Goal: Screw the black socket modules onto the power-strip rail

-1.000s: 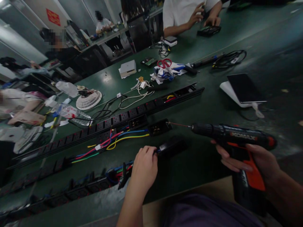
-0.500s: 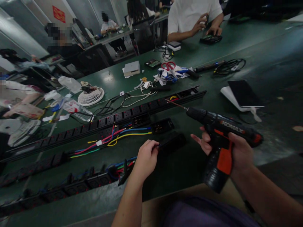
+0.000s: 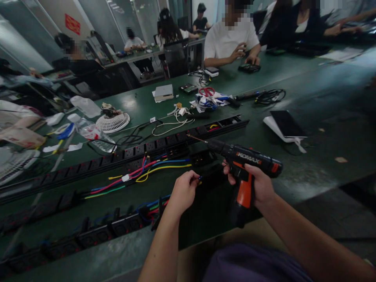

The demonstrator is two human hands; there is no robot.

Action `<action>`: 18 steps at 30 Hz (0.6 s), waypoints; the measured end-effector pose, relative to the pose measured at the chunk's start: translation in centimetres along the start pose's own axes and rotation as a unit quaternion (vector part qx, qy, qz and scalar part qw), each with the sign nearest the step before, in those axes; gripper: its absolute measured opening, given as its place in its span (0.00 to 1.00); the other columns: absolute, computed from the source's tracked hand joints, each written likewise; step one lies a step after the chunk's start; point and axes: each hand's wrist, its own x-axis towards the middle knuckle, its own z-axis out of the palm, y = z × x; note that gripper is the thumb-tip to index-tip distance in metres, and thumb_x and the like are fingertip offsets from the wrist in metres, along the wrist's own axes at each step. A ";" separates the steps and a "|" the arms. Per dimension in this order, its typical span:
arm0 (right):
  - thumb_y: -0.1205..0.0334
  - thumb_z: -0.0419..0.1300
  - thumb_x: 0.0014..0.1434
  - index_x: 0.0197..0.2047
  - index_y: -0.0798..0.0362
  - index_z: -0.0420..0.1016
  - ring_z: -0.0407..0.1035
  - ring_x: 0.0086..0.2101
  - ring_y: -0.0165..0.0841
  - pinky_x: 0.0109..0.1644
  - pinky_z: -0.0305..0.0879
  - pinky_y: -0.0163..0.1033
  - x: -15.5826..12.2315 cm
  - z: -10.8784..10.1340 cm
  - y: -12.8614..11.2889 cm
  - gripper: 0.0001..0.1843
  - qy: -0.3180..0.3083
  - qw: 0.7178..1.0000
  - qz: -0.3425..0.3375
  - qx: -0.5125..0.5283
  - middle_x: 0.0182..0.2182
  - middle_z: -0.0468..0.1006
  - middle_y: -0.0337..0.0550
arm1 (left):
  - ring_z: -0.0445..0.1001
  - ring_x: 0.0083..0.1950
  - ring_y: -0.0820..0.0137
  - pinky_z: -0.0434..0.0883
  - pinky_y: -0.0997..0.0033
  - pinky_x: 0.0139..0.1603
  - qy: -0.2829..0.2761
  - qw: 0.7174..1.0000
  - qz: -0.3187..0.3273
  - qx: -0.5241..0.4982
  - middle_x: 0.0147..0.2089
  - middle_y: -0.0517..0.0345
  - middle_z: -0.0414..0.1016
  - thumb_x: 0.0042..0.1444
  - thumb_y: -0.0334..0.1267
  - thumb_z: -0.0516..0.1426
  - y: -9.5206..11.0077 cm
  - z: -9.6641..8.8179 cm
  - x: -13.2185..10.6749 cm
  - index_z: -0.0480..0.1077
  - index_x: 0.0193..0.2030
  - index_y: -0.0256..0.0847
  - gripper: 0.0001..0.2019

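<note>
A: The drill (image 3: 243, 159) has swung left since a second ago. Its bit tip is now over the socket strip (image 3: 164, 141), near the strip's right end. Before, it was short of the strip, on the near side.
B: Hands?
A: Coloured wires (image 3: 158, 169) run along the strip's near side. The left hand (image 3: 183, 191) is nearer than those, fingertips pinched shut on the end of a small black part (image 3: 209, 173). It's too dark to tell more. The right hand (image 3: 261, 187), further right, is clamped round the drill's orange grip. The hands are apart.
B: Handling?
A: The drill looks rigid and fairly heavy, so hold it by the pistol grip, as now. The bit is thin and would probably bend under side load. The black part looks light, so a pinch should be enough. A tablet (image 3: 286, 123) lies beyond the strip's right end.
</note>
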 end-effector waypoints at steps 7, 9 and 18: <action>0.47 0.61 0.55 0.44 0.56 0.75 0.66 0.25 0.37 0.28 0.65 0.40 -0.4 0.9 -1.9 0.22 -0.010 1.000 0.007 -0.002 0.36 0.75 0.51 | 0.72 0.39 0.69 0.66 0.72 0.42 -0.022 0.998 0.050 0.039 0.38 0.58 0.76 0.59 0.26 0.53 0.4 -0.4 0.0 0.73 0.38 0.41 0.09; 0.48 0.62 0.55 0.44 0.57 0.75 0.66 0.26 0.37 0.28 0.65 0.39 -0.2 0.9 -2.2 0.21 -0.011 1.000 0.015 -0.001 0.36 0.76 0.52 | 0.72 0.39 0.69 0.65 0.72 0.42 -0.033 0.997 0.063 0.039 0.37 0.59 0.76 0.59 0.26 0.54 0.4 -0.6 0.0 0.73 0.38 0.41 0.08; 0.49 0.63 0.55 0.42 0.58 0.75 0.67 0.25 0.35 0.24 0.63 0.35 0.2 1.0 -2.6 0.20 -0.013 0.999 0.040 0.011 0.37 0.76 0.52 | 0.70 0.36 0.71 0.65 0.73 0.38 -0.057 0.998 0.029 -0.026 0.35 0.61 0.74 0.58 0.29 0.54 0.2 -0.5 -0.2 0.72 0.39 0.40 0.06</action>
